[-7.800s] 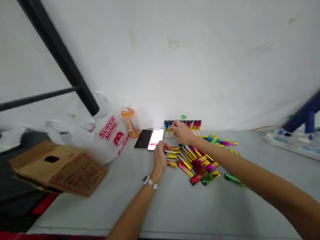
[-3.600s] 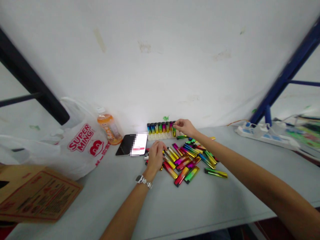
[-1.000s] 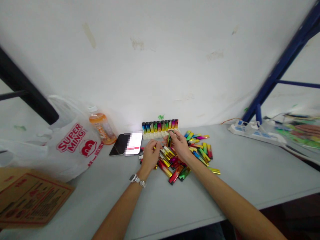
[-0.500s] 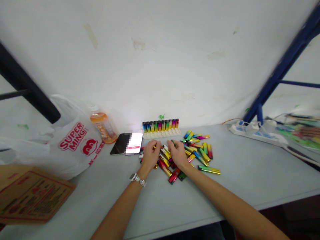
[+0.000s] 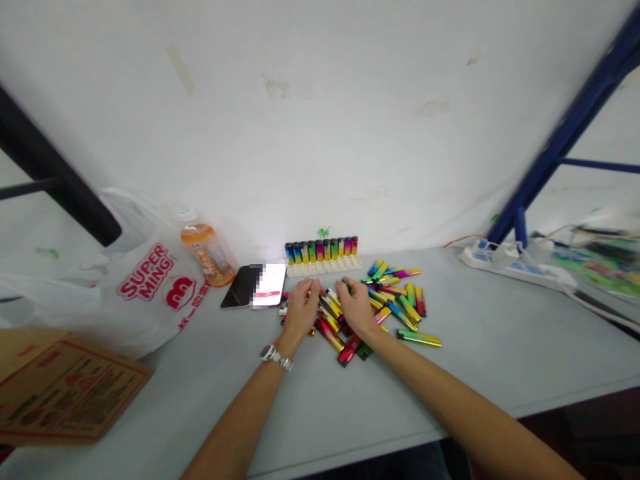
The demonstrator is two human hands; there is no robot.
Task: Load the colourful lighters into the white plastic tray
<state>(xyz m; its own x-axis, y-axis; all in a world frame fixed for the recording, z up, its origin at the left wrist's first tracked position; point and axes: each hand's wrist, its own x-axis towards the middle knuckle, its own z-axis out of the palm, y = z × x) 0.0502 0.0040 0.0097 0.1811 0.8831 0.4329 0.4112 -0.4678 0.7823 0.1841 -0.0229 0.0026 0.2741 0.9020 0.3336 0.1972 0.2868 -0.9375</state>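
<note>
A heap of shiny multicoloured lighters (image 5: 395,310) lies on the grey table (image 5: 350,413). Behind it, against the wall, a white tray (image 5: 325,266) holds a row of upright lighters (image 5: 321,249). My left hand (image 5: 300,310), with a wristwatch, rests on the left end of the heap with its fingers curled on a lighter. My right hand (image 5: 356,305) sits on the middle of the heap, fingers pinched round a dark green lighter (image 5: 346,285).
Two phones (image 5: 255,295), one lit, lie left of the heap. An orange drink bottle (image 5: 206,253), a white plastic bag (image 5: 145,287) and a cardboard box (image 5: 65,393) stand further left. A white power strip (image 5: 505,261) and a blue frame post (image 5: 560,140) are at the right.
Over the last second my right hand has come down from near the tray onto the heap, still pinching a lighter. My left hand has stayed put. The upright row has grown since the earliest frames.
</note>
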